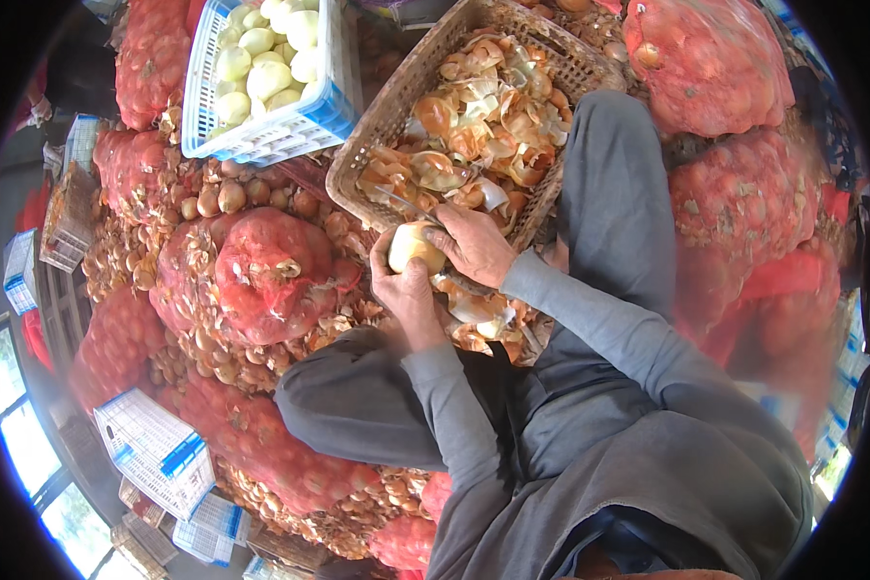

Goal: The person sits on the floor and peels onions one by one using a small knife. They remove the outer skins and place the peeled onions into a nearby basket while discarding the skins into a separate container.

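Note:
A pale, mostly peeled onion sits in the fingers of my left hand, above the near corner of a brown plastic basket. My right hand grips a small knife, its blade pointing up and left over the basket; the handle is mostly hidden in the fist. The right thumb rests against the onion. Loose brown and pale onion skins fill much of the basket, and more skins lie below my wrists, between my legs.
A blue-and-white crate full of peeled onions stands at the upper left. Red mesh sacks of onions surround me, with more sacks at right. Loose unpeeled onions lie between them. Another white crate is at lower left.

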Demonstrator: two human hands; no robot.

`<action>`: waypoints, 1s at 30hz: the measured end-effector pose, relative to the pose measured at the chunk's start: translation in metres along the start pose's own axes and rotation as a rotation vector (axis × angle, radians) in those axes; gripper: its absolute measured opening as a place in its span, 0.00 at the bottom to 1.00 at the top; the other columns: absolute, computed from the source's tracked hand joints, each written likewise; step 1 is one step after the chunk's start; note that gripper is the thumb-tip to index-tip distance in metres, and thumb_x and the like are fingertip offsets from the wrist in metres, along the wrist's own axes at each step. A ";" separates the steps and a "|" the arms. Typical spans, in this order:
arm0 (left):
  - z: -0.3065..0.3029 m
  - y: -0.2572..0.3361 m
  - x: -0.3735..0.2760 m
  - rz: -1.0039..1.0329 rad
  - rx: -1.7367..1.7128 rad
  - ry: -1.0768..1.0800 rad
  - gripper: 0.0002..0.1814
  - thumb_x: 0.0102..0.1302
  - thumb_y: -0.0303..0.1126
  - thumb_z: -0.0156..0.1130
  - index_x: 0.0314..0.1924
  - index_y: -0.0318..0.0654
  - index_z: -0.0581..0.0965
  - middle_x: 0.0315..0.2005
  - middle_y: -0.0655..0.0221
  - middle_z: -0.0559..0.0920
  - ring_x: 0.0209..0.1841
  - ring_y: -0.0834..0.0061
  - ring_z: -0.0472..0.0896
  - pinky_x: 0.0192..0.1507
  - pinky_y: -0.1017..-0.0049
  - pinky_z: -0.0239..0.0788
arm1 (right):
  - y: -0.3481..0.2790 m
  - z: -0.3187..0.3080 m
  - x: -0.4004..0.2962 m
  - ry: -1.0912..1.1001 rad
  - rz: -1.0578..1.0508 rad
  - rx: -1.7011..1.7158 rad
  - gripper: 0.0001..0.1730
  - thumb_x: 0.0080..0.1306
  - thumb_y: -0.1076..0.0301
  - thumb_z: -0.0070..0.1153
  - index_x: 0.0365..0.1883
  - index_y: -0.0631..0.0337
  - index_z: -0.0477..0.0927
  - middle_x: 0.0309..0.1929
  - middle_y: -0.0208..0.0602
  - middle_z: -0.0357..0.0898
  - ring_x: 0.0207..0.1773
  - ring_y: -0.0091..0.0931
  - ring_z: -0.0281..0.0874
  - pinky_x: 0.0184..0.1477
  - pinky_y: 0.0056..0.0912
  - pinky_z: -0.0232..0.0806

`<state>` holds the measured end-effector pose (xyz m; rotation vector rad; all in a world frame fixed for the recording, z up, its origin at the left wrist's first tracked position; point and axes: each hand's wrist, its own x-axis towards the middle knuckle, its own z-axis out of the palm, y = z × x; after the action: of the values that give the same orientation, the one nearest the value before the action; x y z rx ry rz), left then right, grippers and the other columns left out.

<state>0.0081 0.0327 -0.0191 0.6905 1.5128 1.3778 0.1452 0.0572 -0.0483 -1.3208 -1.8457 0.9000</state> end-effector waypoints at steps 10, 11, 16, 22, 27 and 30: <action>0.000 0.003 0.005 -0.015 -0.153 -0.236 0.31 0.59 0.27 0.56 0.64 0.24 0.72 0.57 0.53 0.81 0.58 0.62 0.83 0.62 0.64 0.77 | 0.001 -0.018 0.007 -0.089 0.044 0.013 0.18 0.78 0.58 0.55 0.44 0.69 0.75 0.29 0.57 0.78 0.33 0.52 0.78 0.36 0.49 0.67; -0.002 0.003 0.008 -0.034 0.006 -0.238 0.31 0.59 0.26 0.53 0.64 0.23 0.72 0.57 0.53 0.81 0.58 0.62 0.83 0.62 0.65 0.77 | 0.008 -0.014 0.004 -0.119 0.014 -0.051 0.19 0.78 0.58 0.55 0.44 0.69 0.76 0.29 0.56 0.78 0.33 0.52 0.78 0.36 0.49 0.68; -0.014 -0.008 0.004 -0.063 0.138 -0.172 0.35 0.64 0.40 0.70 0.64 0.24 0.72 0.52 0.56 0.83 0.52 0.66 0.84 0.57 0.68 0.78 | 0.004 -0.009 0.005 -0.071 -0.094 0.031 0.17 0.79 0.60 0.53 0.42 0.69 0.76 0.27 0.49 0.79 0.26 0.45 0.77 0.32 0.43 0.70; -0.022 -0.034 0.016 -0.096 -0.342 -0.202 0.38 0.67 0.54 0.72 0.62 0.28 0.72 0.49 0.58 0.83 0.49 0.66 0.85 0.51 0.66 0.80 | -0.013 -0.034 0.011 -0.131 0.397 0.573 0.17 0.80 0.58 0.53 0.46 0.67 0.74 0.29 0.38 0.78 0.20 0.25 0.72 0.23 0.30 0.66; 0.009 0.003 -0.005 0.071 0.061 0.188 0.19 0.71 0.30 0.52 0.58 0.29 0.74 0.46 0.54 0.84 0.47 0.65 0.84 0.50 0.68 0.77 | -0.044 -0.035 0.004 -0.084 0.092 -0.023 0.30 0.70 0.47 0.65 0.53 0.65 0.73 0.35 0.55 0.82 0.40 0.53 0.84 0.39 0.50 0.74; 0.012 -0.004 -0.009 0.130 0.185 0.191 0.18 0.68 0.29 0.50 0.55 0.30 0.75 0.44 0.54 0.83 0.46 0.65 0.82 0.53 0.66 0.75 | -0.042 -0.021 -0.001 -0.031 0.036 -0.031 0.22 0.70 0.56 0.63 0.50 0.63 0.71 0.36 0.54 0.82 0.39 0.53 0.83 0.37 0.53 0.73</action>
<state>0.0231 0.0288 -0.0191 0.8018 1.7904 1.4463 0.1426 0.0493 -0.0027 -1.3703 -1.8721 0.9188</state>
